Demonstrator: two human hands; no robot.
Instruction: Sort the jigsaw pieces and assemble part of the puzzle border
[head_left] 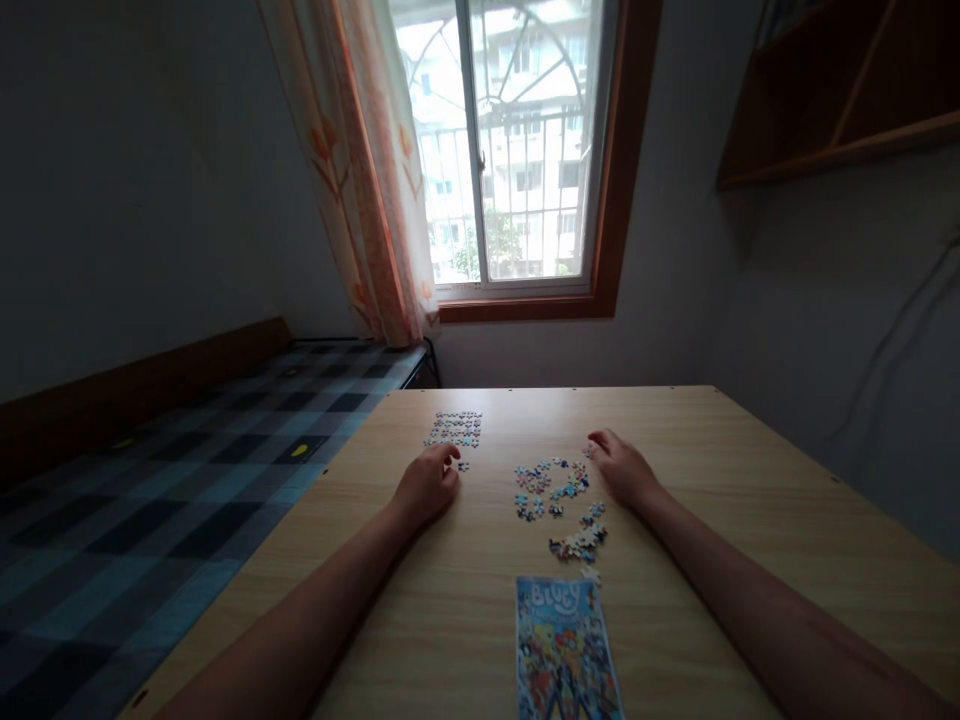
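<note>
My left hand rests on the wooden table, its fingers loosely bent and the thumb apart from the index finger. Just right of its fingertips lies a small jigsaw piece. Beyond that hand, several jigsaw pieces are laid out in rows. On the right, my right hand has its fingers apart, the tips at a jigsaw piece; whether they touch it I cannot tell. Between the hands spreads a loose group of jigsaw pieces, with a heap of overlapping pieces nearer to me.
A picture sheet marked "BLUEY" lies at the table's near side. The wooden table ends before the window wall. To the left stands a bed with a checked cover; a curtain hangs by the window. A shelf is mounted at upper right.
</note>
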